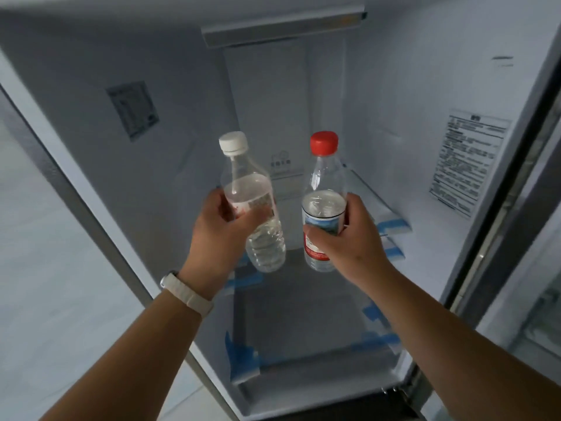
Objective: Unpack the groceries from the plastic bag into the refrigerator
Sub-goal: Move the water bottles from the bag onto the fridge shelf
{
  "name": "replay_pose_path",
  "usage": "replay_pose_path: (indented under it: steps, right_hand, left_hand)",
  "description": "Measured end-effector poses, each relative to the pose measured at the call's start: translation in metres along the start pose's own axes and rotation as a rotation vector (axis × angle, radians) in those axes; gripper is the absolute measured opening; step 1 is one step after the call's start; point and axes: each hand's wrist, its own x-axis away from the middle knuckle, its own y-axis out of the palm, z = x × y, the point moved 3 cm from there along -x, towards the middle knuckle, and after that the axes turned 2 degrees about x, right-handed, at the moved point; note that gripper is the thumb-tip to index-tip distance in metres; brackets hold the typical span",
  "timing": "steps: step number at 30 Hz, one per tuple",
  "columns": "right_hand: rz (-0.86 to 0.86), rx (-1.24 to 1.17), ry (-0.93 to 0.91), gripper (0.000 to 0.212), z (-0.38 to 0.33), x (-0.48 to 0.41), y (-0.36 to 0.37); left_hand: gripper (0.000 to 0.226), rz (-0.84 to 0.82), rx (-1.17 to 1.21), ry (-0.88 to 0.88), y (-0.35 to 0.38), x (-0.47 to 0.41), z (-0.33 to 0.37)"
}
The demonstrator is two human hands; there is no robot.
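Open refrigerator (394,86), interior white, seen from above and in front. Both arms reach into the compartment.

Left hand (218,229): fingers curled closed around the midsection of a clear water bottle with a white cap (249,202). Bottle tilts, cap leaning left and away, base toward the camera below the fingers. Partly filled; waterline sits just above the grip. A label with red print shows between the fingers. White wristband (188,294) on the left wrist.

Right hand (346,235): fingers wrapped closed around the label band of a clear water bottle with a red cap (323,189). Thumb lies across the front of the blue-and-red label; the other fingers go around the right side. Bottle near upright, cap above the fingers, base just below the thumb.

The two bottles are side by side, close but apart, held in the air above the glass shelves (303,299). Blue tape strips (243,357) at the shelf edges, below and to either side of both hands. Printed sticker (470,161) on the wall, right of the right fingers; smaller sticker (133,109) on the wall, up left of the left fingers.
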Motion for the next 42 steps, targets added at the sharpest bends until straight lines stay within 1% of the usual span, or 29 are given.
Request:
replay_pose_path:
  steps: [3,7,11,15,19,23,27,31,33,35,40,42]
  right_hand:
    - [-0.011,0.013,-0.02,0.049,-0.006,-0.021,0.012]
    - [-0.024,0.042,0.01,0.053,0.002,-0.043,0.028]
    - [-0.025,0.06,0.041,0.052,0.016,-0.054,0.042]
    - [-0.048,0.057,0.038,0.051,0.022,-0.061,0.052]
    - [-0.064,0.051,0.029,0.052,0.025,-0.067,0.058]
    - [-0.06,0.053,0.027,0.05,0.031,-0.068,0.059]
    - [-0.115,0.095,0.026,0.05,0.043,-0.059,0.06]
    - [-0.136,0.144,0.004,0.042,0.051,-0.052,0.06]
    - [-0.129,0.176,-0.015,0.041,0.049,-0.053,0.059]
    - [-0.123,0.203,-0.026,0.04,0.049,-0.056,0.06]
    - [-0.095,0.229,-0.016,0.043,0.058,-0.069,0.066]
    - [-0.074,0.23,-0.011,0.044,0.062,-0.077,0.068]
  left_hand:
    - [0.039,0.007,0.002,0.004,-0.005,-0.021,-0.002]
    - [0.038,0.05,0.018,-0.007,-0.005,-0.038,-0.011]
    - [0.05,0.074,0.009,-0.046,-0.001,-0.052,-0.029]
    - [0.032,0.09,0.035,-0.04,0.004,-0.057,-0.039]
    - [0.028,0.106,0.044,-0.041,0.006,-0.059,-0.043]
    - [0.041,0.14,0.043,-0.048,0.011,-0.054,-0.048]
    - [0.046,0.132,0.02,-0.048,0.015,-0.05,-0.062]
    - [0.047,0.137,-0.072,-0.046,0.016,-0.039,-0.081]
    - [0.054,0.155,-0.125,-0.014,0.017,-0.034,-0.085]
    - [0.055,0.155,-0.145,0.007,0.019,-0.034,-0.086]
    - [0.051,0.108,-0.152,-0.03,0.024,-0.055,-0.092]
    - [0.059,0.118,-0.145,-0.048,0.025,-0.065,-0.098]
